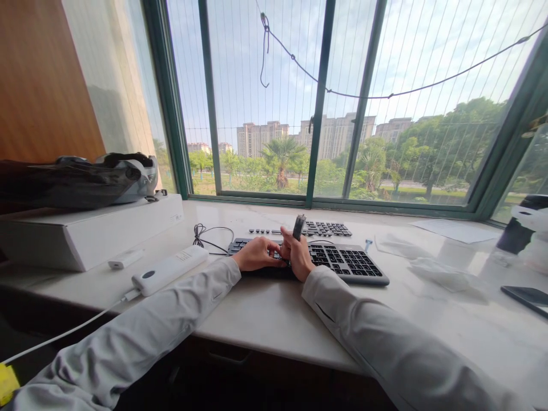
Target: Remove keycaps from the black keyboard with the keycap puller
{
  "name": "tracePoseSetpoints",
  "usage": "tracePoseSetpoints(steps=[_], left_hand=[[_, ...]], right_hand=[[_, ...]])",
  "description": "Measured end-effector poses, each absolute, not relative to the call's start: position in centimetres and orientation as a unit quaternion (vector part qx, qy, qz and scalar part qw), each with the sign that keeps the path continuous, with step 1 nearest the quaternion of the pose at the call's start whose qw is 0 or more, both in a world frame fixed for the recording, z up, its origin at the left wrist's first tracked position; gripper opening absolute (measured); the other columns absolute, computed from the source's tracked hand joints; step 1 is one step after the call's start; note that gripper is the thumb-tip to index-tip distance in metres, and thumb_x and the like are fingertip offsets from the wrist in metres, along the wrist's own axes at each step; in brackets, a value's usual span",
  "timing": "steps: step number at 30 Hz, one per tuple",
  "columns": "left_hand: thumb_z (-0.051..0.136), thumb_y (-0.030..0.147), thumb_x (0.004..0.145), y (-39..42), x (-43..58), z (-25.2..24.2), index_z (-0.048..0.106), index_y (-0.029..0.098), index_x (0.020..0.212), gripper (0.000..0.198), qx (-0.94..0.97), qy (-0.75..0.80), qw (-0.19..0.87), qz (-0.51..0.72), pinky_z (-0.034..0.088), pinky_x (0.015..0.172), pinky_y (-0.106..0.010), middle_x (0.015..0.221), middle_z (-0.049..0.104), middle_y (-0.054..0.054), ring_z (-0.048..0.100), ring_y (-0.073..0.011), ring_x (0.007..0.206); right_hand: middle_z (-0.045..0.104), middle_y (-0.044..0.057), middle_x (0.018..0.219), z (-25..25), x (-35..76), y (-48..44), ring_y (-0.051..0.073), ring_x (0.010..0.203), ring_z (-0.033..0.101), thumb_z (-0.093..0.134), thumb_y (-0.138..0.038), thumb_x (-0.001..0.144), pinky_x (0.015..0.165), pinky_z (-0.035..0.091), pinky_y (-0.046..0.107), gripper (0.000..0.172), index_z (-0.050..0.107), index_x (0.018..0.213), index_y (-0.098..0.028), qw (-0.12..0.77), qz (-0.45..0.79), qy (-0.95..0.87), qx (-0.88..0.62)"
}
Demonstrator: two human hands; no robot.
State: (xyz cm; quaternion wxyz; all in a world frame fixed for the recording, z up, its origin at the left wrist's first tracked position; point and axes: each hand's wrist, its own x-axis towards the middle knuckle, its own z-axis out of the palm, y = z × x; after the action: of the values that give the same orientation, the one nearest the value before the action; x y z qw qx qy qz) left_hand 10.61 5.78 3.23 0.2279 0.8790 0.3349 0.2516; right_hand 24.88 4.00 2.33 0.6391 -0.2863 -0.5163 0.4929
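Fingers (286, 238) atop kbd (355, 264), pinching tool (298, 226) prob.

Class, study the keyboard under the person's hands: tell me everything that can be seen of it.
The keyboard is a flat board with black keys in a grey frame that looks like plastic. It lies flat on the pale counter, its right end, with the number block, uncovered. The left hand rests on its left half; the right hand, gripping a small dark tool, touches the middle. A black cable coils beside its left end.
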Motion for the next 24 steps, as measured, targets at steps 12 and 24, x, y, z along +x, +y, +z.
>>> tracePoseSetpoints(steps=[12,24], left_hand=[[0.068,0.049,0.071,5.7,10.7,3.1,0.074,0.015,0.086,0.038,0.887,0.336,0.191,0.254,0.027,0.049,-0.02,0.055,0.047,0.003,0.037,-0.0075,0.051],[0.065,0.049,0.076,5.0,10.8,4.0,0.074,0.017,0.093,0.037,0.857,0.366,0.106,0.348,0.033,0.053,-0.02,0.053,0.053,0.003,0.041,-0.0081,0.05]], right_hand=[[0.025,-0.008,0.039,2.0,24.7,3.6,0.006,0.037,0.022,0.061,-0.04,0.073,0.038,0.017,0.024,0.044,0.032,0.046,-0.021,0.63,0.462,-0.552,-0.291],[0.027,-0.007,0.043,4.7,27.6,4.9,0.008,0.04,0.024,0.054,-0.048,0.078,0.043,0.023,0.026,0.043,0.032,0.052,-0.023,0.654,0.389,-0.548,-0.347]])
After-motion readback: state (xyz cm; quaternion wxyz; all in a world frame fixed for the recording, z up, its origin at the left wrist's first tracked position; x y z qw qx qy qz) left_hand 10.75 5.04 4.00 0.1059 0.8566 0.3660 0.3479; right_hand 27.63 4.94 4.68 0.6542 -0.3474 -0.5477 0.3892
